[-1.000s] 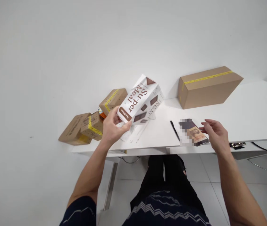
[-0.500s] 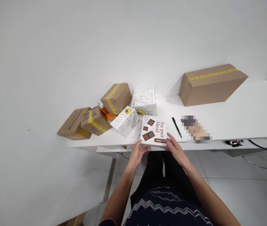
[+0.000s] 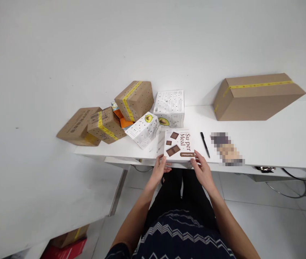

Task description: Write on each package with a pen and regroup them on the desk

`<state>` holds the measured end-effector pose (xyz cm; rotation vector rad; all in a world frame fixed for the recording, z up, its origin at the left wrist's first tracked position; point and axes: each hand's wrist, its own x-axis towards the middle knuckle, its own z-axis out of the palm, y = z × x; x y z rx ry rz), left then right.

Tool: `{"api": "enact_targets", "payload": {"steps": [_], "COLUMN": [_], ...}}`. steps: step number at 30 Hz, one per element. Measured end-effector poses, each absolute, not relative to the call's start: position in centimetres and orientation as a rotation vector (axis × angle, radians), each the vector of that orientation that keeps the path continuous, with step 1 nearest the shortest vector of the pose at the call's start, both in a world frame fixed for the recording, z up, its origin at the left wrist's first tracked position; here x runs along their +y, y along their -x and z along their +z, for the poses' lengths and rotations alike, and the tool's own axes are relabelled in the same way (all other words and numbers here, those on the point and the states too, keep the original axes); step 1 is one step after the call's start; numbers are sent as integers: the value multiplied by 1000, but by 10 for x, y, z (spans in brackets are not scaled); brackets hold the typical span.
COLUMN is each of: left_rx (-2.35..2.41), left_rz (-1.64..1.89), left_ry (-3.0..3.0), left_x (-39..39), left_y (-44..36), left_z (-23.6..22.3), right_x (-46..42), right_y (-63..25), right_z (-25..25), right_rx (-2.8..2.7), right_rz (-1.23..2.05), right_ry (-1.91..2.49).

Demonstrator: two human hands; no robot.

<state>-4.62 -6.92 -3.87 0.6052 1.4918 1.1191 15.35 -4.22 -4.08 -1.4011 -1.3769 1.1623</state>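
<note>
Between my two hands is a white box [image 3: 179,145] printed with brown chocolate pieces and the words "Su-per Meal", at the front edge of the white table [image 3: 266,144]. My left hand [image 3: 160,168] grips its lower left corner, thumb on the side and fingers below. At the lower right corner, my right hand [image 3: 201,167] holds the box with thumb and fingers round the edge. A black pen [image 3: 205,145] lies to the right of the box. Just behind and to its left, a white avocado-print carton [image 3: 143,129] leans on the pile.
Another avocado-print carton [image 3: 169,108] stands by the wall. Taped brown cartons [image 3: 135,100] are heaped at the left, with an orange package [image 3: 122,119] among them. A long brown box [image 3: 258,97] stands at the back right. Near the pen lies a pixelated item [image 3: 226,149].
The camera view has shifted and turned slightly, so the table's things appear displaced. Both hands stay on the chocolate-print box, which keeps about the same place at the table edge.
</note>
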Motion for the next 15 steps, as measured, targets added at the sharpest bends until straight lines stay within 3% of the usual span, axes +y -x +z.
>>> {"api": "enact_targets", "payload": {"steps": [5, 10, 15], "left_rx": [1630, 2120, 1993], "left_rz": [1053, 1200, 966], "left_ry": [-787, -1709, -2389], "left_x": [-72, -85, -81], "left_y": [50, 51, 28], "left_z": [-37, -27, -29], "right_x": [-43, -51, -56], "right_y": [-155, -155, -147], "right_z": [-43, -49, -50], "right_rx": [-1427, -1351, -1056], "right_rz": [1108, 1174, 1300], "right_ry": [1454, 1444, 1369]}}
